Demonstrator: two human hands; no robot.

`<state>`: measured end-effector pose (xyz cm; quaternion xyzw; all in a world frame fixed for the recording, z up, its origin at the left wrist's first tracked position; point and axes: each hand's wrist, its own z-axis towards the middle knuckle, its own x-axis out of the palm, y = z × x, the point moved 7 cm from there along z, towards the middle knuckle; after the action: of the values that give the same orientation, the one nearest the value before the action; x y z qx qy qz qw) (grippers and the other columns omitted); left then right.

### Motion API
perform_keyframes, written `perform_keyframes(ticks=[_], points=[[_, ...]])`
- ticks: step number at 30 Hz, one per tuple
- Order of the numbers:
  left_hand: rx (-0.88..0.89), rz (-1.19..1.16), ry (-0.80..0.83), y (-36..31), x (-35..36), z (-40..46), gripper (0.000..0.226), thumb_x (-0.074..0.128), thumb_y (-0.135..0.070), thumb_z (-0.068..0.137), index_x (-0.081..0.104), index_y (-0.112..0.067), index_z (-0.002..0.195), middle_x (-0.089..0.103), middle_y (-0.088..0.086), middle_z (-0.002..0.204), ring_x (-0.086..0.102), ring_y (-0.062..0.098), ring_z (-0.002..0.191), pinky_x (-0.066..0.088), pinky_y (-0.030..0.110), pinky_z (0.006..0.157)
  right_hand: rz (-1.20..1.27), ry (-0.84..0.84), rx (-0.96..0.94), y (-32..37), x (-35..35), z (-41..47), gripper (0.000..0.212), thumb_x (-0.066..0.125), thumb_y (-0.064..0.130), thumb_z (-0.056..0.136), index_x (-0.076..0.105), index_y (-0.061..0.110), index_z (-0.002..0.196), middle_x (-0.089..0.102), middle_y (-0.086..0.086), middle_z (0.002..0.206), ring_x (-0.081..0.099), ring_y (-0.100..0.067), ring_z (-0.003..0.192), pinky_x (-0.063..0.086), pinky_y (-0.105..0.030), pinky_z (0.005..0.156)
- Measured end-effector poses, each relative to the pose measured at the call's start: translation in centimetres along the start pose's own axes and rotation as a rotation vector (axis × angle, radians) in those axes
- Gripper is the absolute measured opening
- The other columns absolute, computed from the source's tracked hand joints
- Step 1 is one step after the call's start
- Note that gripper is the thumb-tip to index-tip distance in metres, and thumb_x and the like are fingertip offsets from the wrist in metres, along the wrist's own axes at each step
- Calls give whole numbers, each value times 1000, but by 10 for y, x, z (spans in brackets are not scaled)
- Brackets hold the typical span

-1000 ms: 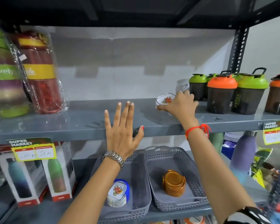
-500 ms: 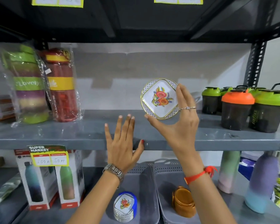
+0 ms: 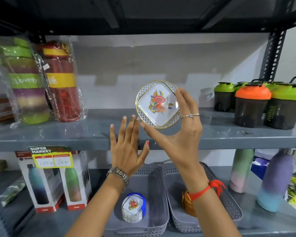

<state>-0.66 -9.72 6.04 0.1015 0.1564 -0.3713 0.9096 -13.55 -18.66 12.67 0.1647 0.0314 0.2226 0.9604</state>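
The upper shelf (image 3: 67,135) first: its front lip runs straight across, and the open stretch is in the middle, between the wrapped bottles on the left and the shaker cups on the right. Both hands are in that gap. The left hand (image 3: 126,151) is up in front of the lip, fingers straight and fanned, nothing in it. I can't tell whether it touches the metal. Just right of it, the right hand (image 3: 183,134) pinches the floral dish (image 3: 156,103) by its rim, thumb under the lower left edge, fingers on the right edge. The dish is in the air above the shelf, face towards me, apart from everything standing there.

Counting now. I see two wrapped bottles, green-capped (image 3: 26,82) and red (image 3: 61,81). Below them are one price tag (image 3: 52,157) and two boxed bottles (image 3: 41,182). Two grey baskets sit on the lower shelf (image 3: 256,219). The left basket (image 3: 158,194) holds one dish stack (image 3: 133,206) in a blue holder. The right basket (image 3: 229,200) holds an amber stack (image 3: 186,202), partly behind the wrist. Further right stand two loose bottles, pastel green (image 3: 241,170) and purple (image 3: 275,182). Among the shakers there is one orange lid (image 3: 252,92) and at least three green lids (image 3: 223,86).

It's grey metal shelving against a pale wall, with a perforated upright (image 3: 273,53) at the right.
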Motion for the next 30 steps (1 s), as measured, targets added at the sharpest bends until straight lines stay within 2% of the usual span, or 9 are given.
perform_keyframes(ticks=[4, 6, 8, 10, 13, 16, 19, 23, 30], points=[[-16, 15, -2, 11, -3, -14, 65, 28, -47, 87, 28, -12, 141, 33, 8, 148, 15, 22, 142, -1, 49, 115, 65, -39, 93, -7, -10, -44, 81, 81, 41, 63, 52, 0, 126, 50, -16, 130, 47, -22, 125, 39, -24, 106], [-12, 57, -20, 17, -6, -23, 66, 31, -45, 86, 26, -12, 143, 30, 8, 149, 8, 19, 143, -3, 48, 115, 98, -32, 172, -16, -11, -80, 75, 80, 41, 63, 51, 7, 123, 50, -13, 123, 48, -19, 120, 39, -22, 101], [-3, 114, -35, 24, -6, -30, 63, 34, -41, 89, 26, -11, 143, 27, 8, 149, 5, 18, 143, -1, 49, 115, 102, -9, 255, -25, -8, -120, 72, 78, 41, 62, 51, 5, 118, 48, -13, 118, 47, -19, 115, 38, -22, 99], [-9, 131, -29, 31, -6, -36, 61, 35, -40, 90, 27, -10, 143, 25, 7, 150, 5, 19, 143, 0, 50, 114, 111, 55, 346, -35, 3, -159, 72, 77, 42, 61, 54, -2, 113, 47, -14, 115, 46, -14, 114, 36, -16, 98], [-10, 121, -14, 39, -5, -42, 61, 37, -38, 89, 28, -9, 142, 29, 10, 149, 14, 26, 141, 2, 52, 113, 70, 245, 544, -55, 32, -211, 73, 73, 50, 58, 56, 6, 114, 46, -5, 113, 45, -4, 111, 35, -8, 94], [2, 112, -11, 40, -3, -44, 60, 37, -38, 89, 28, -9, 141, 32, 12, 147, 20, 30, 138, 3, 52, 113, -106, 510, 751, -79, 65, -253, 81, 64, 67, 52, 51, 14, 112, 47, 1, 107, 50, -20, 110, 42, -37, 100], [11, 120, -18, 42, -1, -49, 61, 39, -38, 89, 28, -8, 140, 33, 12, 146, 22, 31, 137, 4, 52, 113, -354, 837, 825, -91, 96, -281, 99, 56, 79, 52, 46, 10, 123, 50, -5, 122, 42, -28, 123, 26, -54, 110], [23, 121, -39, 44, 2, -51, 60, 41, -38, 88, 30, -8, 139, 35, 13, 144, 23, 32, 136, 4, 51, 114, -544, 974, 781, -101, 127, -296, 97, 56, 80, 63, 50, 8, 128, 50, -11, 135, 34, -33, 129, 12, -65, 112], [35, 96, -85, 47, 5, -50, 59, 42, -38, 87, 31, -9, 136, 44, 15, 139, 26, 32, 133, 4, 48, 114, -770, 1136, 633, -115, 153, -302, 82, 46, 81, 71, 67, 9, 104, 65, -9, 112, 34, -34, 128, 0, -72, 108]])
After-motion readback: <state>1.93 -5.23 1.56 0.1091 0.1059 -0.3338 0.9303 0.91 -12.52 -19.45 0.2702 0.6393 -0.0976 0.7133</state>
